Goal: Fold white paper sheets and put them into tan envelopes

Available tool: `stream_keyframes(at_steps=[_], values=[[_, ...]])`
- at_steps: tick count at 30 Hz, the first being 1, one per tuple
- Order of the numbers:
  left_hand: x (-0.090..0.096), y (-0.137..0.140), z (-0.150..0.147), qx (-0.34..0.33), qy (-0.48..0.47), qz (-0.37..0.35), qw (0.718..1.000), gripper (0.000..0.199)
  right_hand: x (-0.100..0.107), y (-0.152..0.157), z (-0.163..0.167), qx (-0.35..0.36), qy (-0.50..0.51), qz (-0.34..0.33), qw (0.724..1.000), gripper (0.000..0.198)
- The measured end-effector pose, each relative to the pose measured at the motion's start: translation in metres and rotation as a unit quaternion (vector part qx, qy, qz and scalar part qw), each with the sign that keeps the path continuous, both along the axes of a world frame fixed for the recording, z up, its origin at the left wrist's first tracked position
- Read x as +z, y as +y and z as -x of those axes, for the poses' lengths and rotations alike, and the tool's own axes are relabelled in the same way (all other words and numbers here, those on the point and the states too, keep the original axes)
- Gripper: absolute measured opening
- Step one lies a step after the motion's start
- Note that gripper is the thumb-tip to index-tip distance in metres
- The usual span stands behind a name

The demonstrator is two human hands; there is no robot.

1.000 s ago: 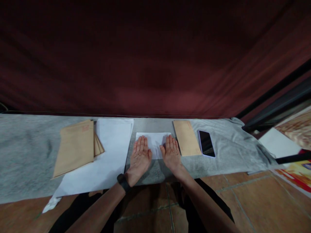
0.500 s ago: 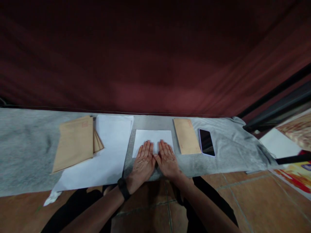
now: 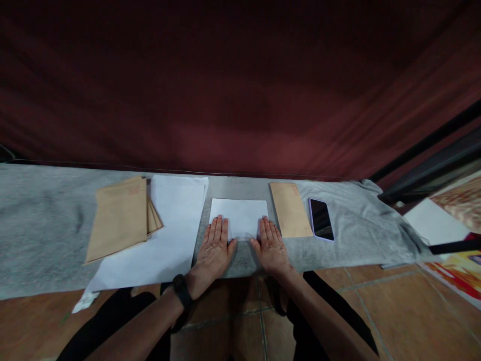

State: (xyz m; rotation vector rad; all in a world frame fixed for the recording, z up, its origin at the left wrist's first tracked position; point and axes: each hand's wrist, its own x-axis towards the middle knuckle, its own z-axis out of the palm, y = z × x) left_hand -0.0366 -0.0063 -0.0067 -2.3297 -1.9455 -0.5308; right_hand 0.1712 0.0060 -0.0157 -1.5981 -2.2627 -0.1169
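A white sheet of paper (image 3: 240,213), apparently folded, lies flat on the grey cloth in front of me. My left hand (image 3: 215,249) rests flat over its lower left corner, fingers stretched out and pointing away from me. On the lower right corner lies my right hand (image 3: 271,248), equally flat, with its thumb out toward the middle. Between the two hands the paper's near edge shows. Just right of my right hand is a single brown envelope (image 3: 291,209).
Several brown envelopes (image 3: 119,218) lie fanned at the left, partly over large white sheets (image 3: 175,225). A phone (image 3: 321,219) in a pale purple case lies right of the single envelope. The grey cloth (image 3: 41,225) ends at a dark red curtain (image 3: 240,125) behind.
My hands have slid apart along the paper, the left one leftward and the right one rightward, from nearly touching thumbs to the two near corners.
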Motion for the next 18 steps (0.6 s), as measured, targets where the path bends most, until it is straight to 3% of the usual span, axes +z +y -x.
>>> stream_keyframes(at_steps=[9, 14, 18], values=[[0.009, -0.003, 0.005, 0.008, 0.008, -0.011, 1.000, 0.065, 0.008, -0.007, 0.000, -0.008, 0.007, -0.017, 1.000, 0.068], [0.017, -0.014, -0.006, -0.059, 0.018, -0.017, 0.998, 0.059, 0.019, -0.014, 0.015, 0.066, 0.026, 0.015, 0.997, 0.065], [0.014, -0.022, -0.013, -0.094, 0.029, 0.003, 0.995, 0.058, 0.014, -0.019, 0.022, 0.099, 0.022, 0.028, 0.994, 0.061]])
